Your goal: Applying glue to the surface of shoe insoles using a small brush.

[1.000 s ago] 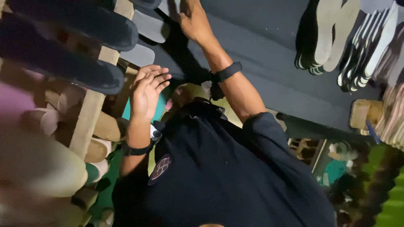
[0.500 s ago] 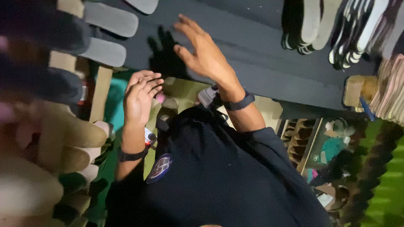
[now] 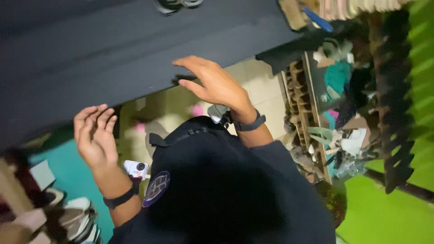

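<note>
So the main thing here is a big flat dark grey sheet (image 3: 113, 54), looks like foam or rubber board, taking up the whole top left of the view and running off the frame on the left and top. Its lower edge slants up to the right, just above both hands.

The right hand (image 3: 217, 83) is at that edge with fingers spread and lightly curled, fingertips touching or just about touching the rim of the sheet. It isn't clamped on anything. The left hand (image 3: 95, 135) sits lower, fingers loosely bent, empty, close under the sheet's edge but I can't tell if it actually touches. Both wrists have a black band (image 3: 249, 123).

My guess on handling: a sheet like this is light for its size but floppy, so it'd sag or fold if grabbed at one spot. Matte surface, probably not slippery. Best hold looks like the free lower edge, hands well apart, pinching top and bottom faces.

Around it: a wooden rack with scraps and cut pieces (image 3: 312, 117) on the right, a bright green corrugated wall (image 3: 420, 90), teal floor (image 3: 77, 176) on the left, and a stack of pale shoe soles (image 3: 74, 221) at bottom left.
</note>
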